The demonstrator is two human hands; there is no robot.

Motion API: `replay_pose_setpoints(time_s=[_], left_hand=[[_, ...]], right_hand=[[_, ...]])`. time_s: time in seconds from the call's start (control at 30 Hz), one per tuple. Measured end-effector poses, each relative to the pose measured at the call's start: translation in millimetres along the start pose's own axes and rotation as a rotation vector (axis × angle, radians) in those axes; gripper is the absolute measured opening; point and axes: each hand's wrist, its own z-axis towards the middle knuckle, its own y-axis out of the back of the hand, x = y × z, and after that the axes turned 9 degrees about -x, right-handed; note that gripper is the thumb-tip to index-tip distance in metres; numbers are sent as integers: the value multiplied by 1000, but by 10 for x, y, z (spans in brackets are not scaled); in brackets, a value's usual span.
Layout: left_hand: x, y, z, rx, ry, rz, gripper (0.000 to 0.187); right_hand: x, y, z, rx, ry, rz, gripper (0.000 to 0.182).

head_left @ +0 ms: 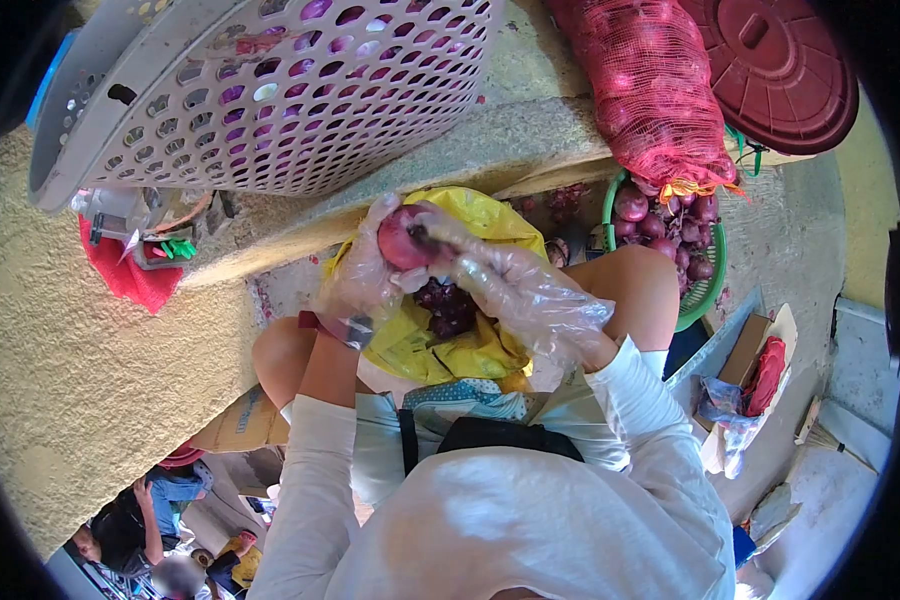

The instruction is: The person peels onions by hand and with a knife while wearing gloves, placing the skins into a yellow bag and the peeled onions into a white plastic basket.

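Observation:
My left hand, in a clear plastic glove, is closed around a red onion in front of my lap. My right hand, gloved the same way, meets the onion's right side with its fingers bent together. A small dark patch shows between those fingertips and the onion; whether it is a blade or part of the onion I cannot make out. Below both hands is an open yellow plastic bag with dark onion skins inside.
A large perforated basket of onions stands on the ledge. To the right are a red mesh sack of onions, a green basket with more onions and a dark red lid. Several people are at lower left.

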Motion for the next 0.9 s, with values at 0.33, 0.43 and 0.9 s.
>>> replay_pose_setpoints(time_s=[0.33, 0.43, 0.9], left_hand=[[93, -86, 16, -265, -252, 94, 50], [165, -248, 32, -379, -291, -24, 50], [251, -406, 153, -305, -292, -32, 41]], right_hand=[[-238, 98, 155, -272, -95, -32, 36], [-304, 159, 313, -352, 220, -304, 37], [-102, 217, 412, -375, 270, -877, 63]])
